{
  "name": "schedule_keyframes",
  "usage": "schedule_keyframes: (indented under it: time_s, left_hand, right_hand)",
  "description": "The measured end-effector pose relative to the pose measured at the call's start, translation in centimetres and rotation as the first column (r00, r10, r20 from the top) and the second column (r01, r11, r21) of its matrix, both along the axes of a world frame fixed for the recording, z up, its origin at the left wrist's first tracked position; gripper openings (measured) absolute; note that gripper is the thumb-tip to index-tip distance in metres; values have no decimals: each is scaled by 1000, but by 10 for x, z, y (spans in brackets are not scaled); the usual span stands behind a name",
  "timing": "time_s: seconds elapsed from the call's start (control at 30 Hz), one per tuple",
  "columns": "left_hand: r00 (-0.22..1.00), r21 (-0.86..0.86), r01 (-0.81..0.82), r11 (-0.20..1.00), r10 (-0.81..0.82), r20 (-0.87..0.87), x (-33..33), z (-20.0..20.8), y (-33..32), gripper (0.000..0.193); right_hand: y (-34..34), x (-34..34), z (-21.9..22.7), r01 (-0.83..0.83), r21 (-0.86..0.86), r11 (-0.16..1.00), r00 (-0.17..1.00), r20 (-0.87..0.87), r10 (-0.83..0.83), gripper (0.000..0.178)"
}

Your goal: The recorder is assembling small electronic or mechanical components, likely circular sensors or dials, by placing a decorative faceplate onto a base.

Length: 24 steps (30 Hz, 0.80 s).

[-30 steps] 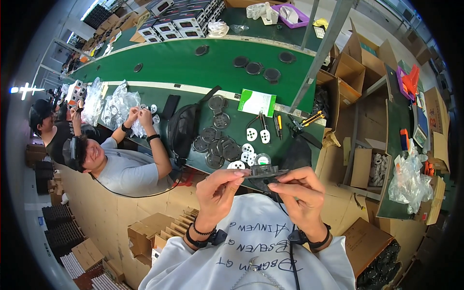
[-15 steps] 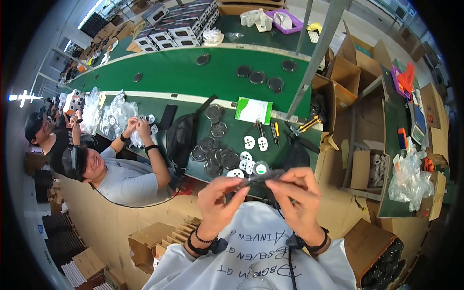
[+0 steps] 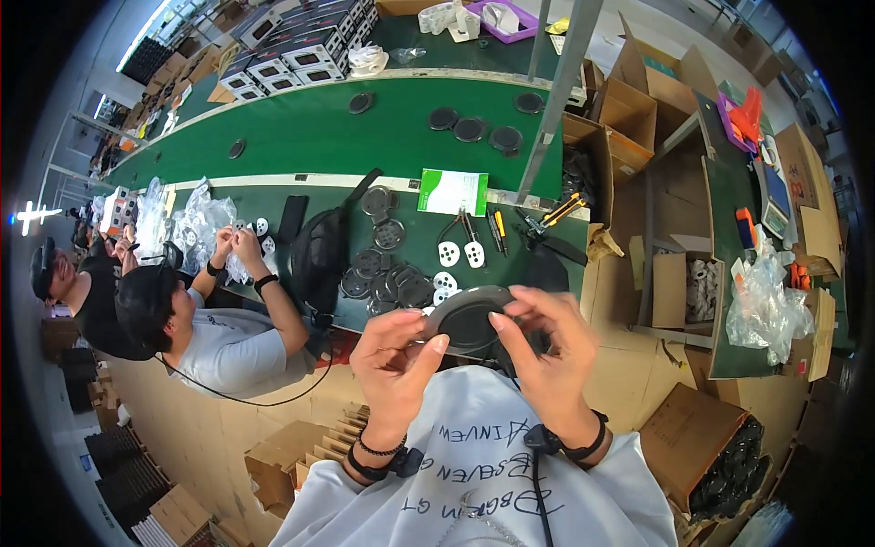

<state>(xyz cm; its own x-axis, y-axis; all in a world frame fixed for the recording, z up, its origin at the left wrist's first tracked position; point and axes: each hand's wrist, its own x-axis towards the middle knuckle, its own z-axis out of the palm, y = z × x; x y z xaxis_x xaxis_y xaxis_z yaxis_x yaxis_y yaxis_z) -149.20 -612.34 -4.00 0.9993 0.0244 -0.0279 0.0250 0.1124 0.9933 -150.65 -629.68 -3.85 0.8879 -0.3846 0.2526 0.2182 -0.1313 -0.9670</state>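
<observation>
A round black disc (image 3: pixel 468 325) with a grey rim is held up in front of my chest, its flat face tilted toward me. My left hand (image 3: pixel 392 366) pinches its left edge between thumb and fingers. My right hand (image 3: pixel 554 354) grips the right edge, with the thumb on the face. Just beyond, on the green table, lies a heap of similar black discs (image 3: pixel 398 284). White oval pieces with dark holes (image 3: pixel 448 254) are scattered to the right of that heap, some partly hidden behind the held disc.
Beyond the tools, including a yellow-and-black cutter (image 3: pixel 497 231), lies a green-and-white packet (image 3: pixel 453 192). A black bag (image 3: pixel 319 260) sits left of the discs, near a co-worker (image 3: pixel 228 328) handling white pieces. More discs rest on the green belt (image 3: pixel 310 123). Open cartons (image 3: pixel 629 118) stand right.
The disc, seen nearly edge-on before, has been tilted so its flat face shows. Both hands still hold it. My view has shifted slightly, and the nearby co-worker's head has turned toward the table.
</observation>
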Motion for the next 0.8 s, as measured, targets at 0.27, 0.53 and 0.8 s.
schedule_keyframes:
  time_s: [0.27, 0.53, 0.8]
  left_hand:
    - [995, -117, 67, 991, -75, -69, 8, -19, 0, 38]
    - [996, 158, 40, 987, -27, -86, 62, -85, 44, 19]
    - [987, 447, 87, 890, -16, -160, 58, -228, 112, 22]
  right_hand:
    - [-1, 4, -21, -110, 85, 990, 982, -147, 122, 19]
    - [-126, 67, -74, 247, 125, 961, 955, -200, -219, 19]
    - [-208, 52, -183, 326, 421, 846, 899, -414, -141, 59]
